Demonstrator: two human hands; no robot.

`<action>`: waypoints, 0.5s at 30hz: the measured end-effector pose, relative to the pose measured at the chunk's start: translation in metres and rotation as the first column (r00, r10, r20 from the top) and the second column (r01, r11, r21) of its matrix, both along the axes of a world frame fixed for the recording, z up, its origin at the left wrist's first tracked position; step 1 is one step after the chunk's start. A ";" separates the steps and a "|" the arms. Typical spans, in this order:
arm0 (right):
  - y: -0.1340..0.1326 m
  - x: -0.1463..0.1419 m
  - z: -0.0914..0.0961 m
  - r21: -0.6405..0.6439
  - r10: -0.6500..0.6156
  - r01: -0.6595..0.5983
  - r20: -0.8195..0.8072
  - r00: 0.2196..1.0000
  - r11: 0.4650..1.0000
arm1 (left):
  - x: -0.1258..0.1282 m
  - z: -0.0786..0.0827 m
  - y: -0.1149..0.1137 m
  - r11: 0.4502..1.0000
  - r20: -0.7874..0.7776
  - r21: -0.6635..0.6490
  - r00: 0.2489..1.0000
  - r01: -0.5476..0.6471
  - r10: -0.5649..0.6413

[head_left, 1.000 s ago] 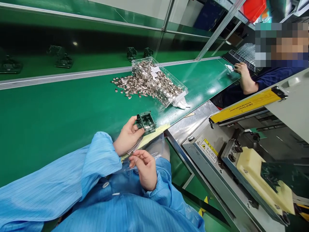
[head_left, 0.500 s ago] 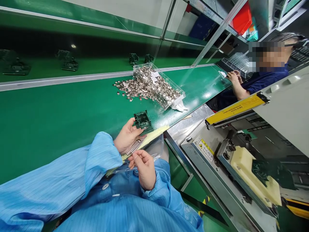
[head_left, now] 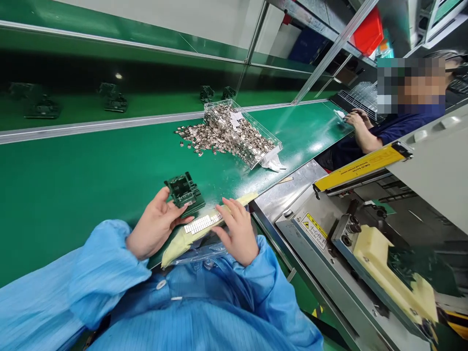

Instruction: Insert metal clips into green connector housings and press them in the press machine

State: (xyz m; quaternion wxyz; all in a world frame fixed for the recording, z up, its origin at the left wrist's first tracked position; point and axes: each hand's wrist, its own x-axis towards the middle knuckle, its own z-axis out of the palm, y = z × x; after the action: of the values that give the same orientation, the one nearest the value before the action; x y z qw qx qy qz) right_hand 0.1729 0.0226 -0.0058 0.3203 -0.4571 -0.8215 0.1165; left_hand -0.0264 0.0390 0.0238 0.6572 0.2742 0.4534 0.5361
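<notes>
My left hand (head_left: 155, 226) holds a small dark green circuit board (head_left: 184, 192) by its edge, just above the green bench (head_left: 73, 185). Beside it, my right hand (head_left: 237, 229) rests with its fingers pressed down on a yellow strip (head_left: 183, 239) that carries a row of small silver labels (head_left: 203, 223). The strip lies at the bench's near edge, partly over a clear plastic bag (head_left: 199, 253) in my lap. Both arms wear light blue sleeves.
A clear tray (head_left: 252, 129) spills several small metal parts (head_left: 204, 136) onto the bench. A grey machine (head_left: 365, 234) with a yellow bar (head_left: 361, 168) stands at the right. Another person's hands (head_left: 356, 119) work at the far right. Boards (head_left: 113, 102) ride the back conveyor.
My left hand has carried the board to the left. My right hand has risen from my lap and come down on the label strip.
</notes>
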 end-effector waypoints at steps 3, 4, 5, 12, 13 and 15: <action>0.003 0.008 -0.011 0.009 -0.037 0.036 0.123 0.992 0.999 | -0.005 -0.001 -0.011 0.999 -0.033 -0.030 0.999 -0.011 0.010; -0.001 0.005 -0.015 0.011 -0.080 0.079 0.122 0.989 0.997 | -0.004 -0.002 -0.011 1.000 -0.040 -0.027 0.999 -0.013 0.012; -0.007 0.000 -0.018 0.013 -0.131 0.130 0.107 0.986 0.991 | -0.002 -0.003 -0.010 1.000 -0.044 -0.016 0.999 -0.012 0.012; -0.047 -0.037 -0.028 -0.346 -0.324 0.213 -0.304 0.896 0.914 | 0.038 -0.018 0.024 0.984 -0.033 0.155 0.996 0.090 -0.086; -0.049 -0.040 -0.029 -0.454 -0.335 0.133 -0.399 0.854 0.881 | 0.043 -0.021 0.028 0.977 -0.047 0.175 0.993 0.119 -0.112; -0.050 -0.043 -0.032 -0.642 -0.408 -0.069 -0.563 0.719 0.764 | 0.051 -0.024 0.035 0.963 -0.060 0.206 0.985 0.172 -0.163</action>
State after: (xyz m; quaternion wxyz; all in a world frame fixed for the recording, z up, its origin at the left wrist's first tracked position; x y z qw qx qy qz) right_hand 0.1303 -0.0276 -0.0379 0.4356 -0.5397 -0.5130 0.5058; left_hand 0.0245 0.0740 -0.0005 0.6575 0.3908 0.3834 0.5176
